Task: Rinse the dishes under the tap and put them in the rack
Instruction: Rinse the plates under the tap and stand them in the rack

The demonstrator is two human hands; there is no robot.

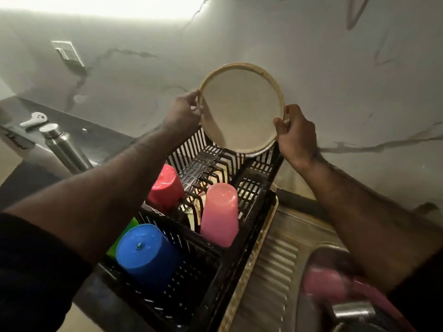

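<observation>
A plate [241, 109] is held on edge over the rack's [249, 185] twelve o'clock end; upturned cups [219, 214] are stood toward six; the sink [318, 257] lies at three.

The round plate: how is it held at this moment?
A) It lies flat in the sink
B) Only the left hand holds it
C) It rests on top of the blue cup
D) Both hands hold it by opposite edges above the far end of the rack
D: the left hand and the right hand each grip one side of the plate, which stands upright over the far end of the black rack.
</observation>
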